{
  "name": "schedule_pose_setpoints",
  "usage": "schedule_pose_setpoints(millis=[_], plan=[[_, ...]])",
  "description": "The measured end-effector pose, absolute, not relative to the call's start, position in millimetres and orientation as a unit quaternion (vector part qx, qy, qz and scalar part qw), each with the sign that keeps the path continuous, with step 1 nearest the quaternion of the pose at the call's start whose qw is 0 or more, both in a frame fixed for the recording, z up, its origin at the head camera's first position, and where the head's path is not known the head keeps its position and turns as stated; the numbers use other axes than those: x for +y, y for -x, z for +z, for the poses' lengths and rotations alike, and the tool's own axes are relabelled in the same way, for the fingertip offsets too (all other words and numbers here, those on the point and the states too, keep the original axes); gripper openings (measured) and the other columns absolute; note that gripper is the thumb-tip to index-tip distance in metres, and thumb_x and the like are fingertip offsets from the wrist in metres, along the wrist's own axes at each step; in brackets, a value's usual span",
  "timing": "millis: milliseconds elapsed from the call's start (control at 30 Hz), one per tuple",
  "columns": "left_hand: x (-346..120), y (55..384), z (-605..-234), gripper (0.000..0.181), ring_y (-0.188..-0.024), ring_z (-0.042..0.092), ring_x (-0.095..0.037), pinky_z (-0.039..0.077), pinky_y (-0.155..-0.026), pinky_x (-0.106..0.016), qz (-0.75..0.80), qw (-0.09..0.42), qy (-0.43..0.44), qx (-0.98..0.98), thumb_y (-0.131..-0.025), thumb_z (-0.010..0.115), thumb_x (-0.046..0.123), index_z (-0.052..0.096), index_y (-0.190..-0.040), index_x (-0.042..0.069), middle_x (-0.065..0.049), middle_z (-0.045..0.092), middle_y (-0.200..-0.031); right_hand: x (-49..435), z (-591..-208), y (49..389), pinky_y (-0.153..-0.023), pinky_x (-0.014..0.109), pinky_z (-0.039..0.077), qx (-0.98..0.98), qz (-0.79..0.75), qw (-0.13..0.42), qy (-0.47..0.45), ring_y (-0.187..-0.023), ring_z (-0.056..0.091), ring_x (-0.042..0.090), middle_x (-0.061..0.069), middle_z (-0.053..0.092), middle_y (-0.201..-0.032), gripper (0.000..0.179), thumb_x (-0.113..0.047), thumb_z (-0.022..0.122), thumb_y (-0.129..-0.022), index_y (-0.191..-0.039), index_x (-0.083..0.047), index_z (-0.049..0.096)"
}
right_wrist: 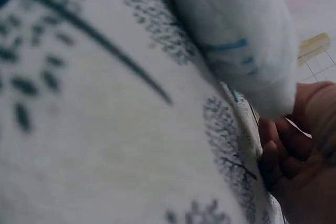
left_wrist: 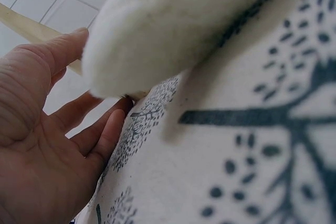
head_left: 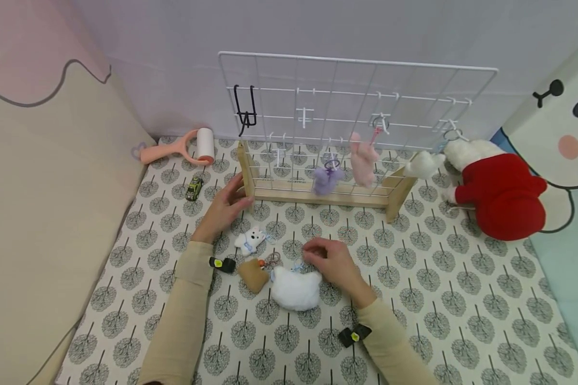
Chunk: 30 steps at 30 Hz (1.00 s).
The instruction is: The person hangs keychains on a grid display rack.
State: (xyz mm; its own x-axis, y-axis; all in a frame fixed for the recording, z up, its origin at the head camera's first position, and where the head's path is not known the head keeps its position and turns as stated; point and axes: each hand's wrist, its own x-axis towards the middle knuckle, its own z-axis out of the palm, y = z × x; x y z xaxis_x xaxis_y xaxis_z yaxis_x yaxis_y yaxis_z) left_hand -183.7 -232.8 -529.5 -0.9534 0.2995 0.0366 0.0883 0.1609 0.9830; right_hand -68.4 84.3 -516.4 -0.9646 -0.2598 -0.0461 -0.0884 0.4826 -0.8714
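My left hand [head_left: 225, 206] rests against the left wooden foot [head_left: 246, 171] of a white wire grid rack [head_left: 313, 136], thumb in front and fingers at its side. The left wrist view shows those fingers loosely bent. Near this hand lie a small white bear charm [head_left: 250, 241] and a tan plush charm [head_left: 253, 276] with a ring. My right hand [head_left: 334, 266] hovers at the upper right of a white plush pouch [head_left: 296, 289], fingers loosely curled, with nothing visible between them. White plush fills part of both wrist views, partly hiding the fingertips.
A purple plush charm [head_left: 326, 181], a pink plush charm [head_left: 363, 160] and a white plush charm [head_left: 423, 164] hang from the rack, which also bears a black hook [head_left: 245, 115]. A lint roller [head_left: 175, 148], toy car [head_left: 194, 189] and red-clothed plush toy [head_left: 501, 192] lie around it.
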Motion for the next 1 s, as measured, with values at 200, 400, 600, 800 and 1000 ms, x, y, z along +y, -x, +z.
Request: schedule_pose_setpoints(millis=[200,400,600,800,1000], plan=[[-232.8,182.9,-531.2,0.075,-0.141,0.053,-0.034,0.048,-0.115,-0.052,0.635,0.085,-0.131,0.757,-0.106,0.066,0.012,0.029,-0.168,0.036,-0.013,0.045,-0.163,80.0,-518.9,63.9,-0.078,0.027,0.058,0.881,-0.432,0.113,0.156,-0.084,0.066,0.009,-0.004,0.073,-0.095,0.019,-0.013,0.083,-0.090,-0.109,-0.010,0.080],[-232.9,182.7,-531.0,0.077,-0.140,0.053,-0.036,0.047,-0.115,-0.053,0.634,0.087,-0.127,0.758,-0.105,0.066,0.013,0.028,-0.168,0.035,-0.015,0.045,-0.163,79.4,-516.5,63.1,-0.084,0.035,0.058,0.894,-0.389,0.110,0.192,-0.089,0.066,0.015,-0.002,0.072,-0.099,0.025,-0.014,0.084,-0.089,-0.113,-0.010,0.079],[-232.1,183.4,-528.6,0.075,-0.141,0.052,-0.035,0.048,-0.114,-0.054,0.634,0.086,-0.123,0.758,-0.106,0.065,0.014,0.029,-0.168,0.035,-0.015,0.046,-0.162,77.5,-511.2,65.2,-0.089,0.042,0.052,0.906,-0.351,0.125,0.201,-0.091,0.060,0.014,-0.004,0.068,-0.098,0.028,-0.018,0.081,-0.091,-0.119,-0.016,0.078],[-231.9,182.5,-527.3,0.076,-0.142,0.052,-0.037,0.049,-0.113,-0.053,0.632,0.083,-0.128,0.759,-0.106,0.065,0.012,0.028,-0.168,0.034,-0.015,0.044,-0.163,76.0,-510.8,65.5,-0.089,0.042,0.050,0.909,-0.341,0.132,0.201,-0.090,0.059,0.013,-0.005,0.066,-0.096,0.026,-0.018,0.081,-0.091,-0.116,-0.016,0.078],[-232.4,182.6,-527.5,0.076,-0.142,0.052,-0.036,0.049,-0.113,-0.053,0.632,0.080,-0.132,0.759,-0.106,0.066,0.014,0.029,-0.168,0.035,-0.012,0.043,-0.165,76.8,-514.4,66.7,-0.082,0.035,0.053,0.904,-0.363,0.120,0.192,-0.085,0.059,0.012,-0.005,0.066,-0.093,0.024,-0.016,0.085,-0.087,-0.109,-0.014,0.077]])
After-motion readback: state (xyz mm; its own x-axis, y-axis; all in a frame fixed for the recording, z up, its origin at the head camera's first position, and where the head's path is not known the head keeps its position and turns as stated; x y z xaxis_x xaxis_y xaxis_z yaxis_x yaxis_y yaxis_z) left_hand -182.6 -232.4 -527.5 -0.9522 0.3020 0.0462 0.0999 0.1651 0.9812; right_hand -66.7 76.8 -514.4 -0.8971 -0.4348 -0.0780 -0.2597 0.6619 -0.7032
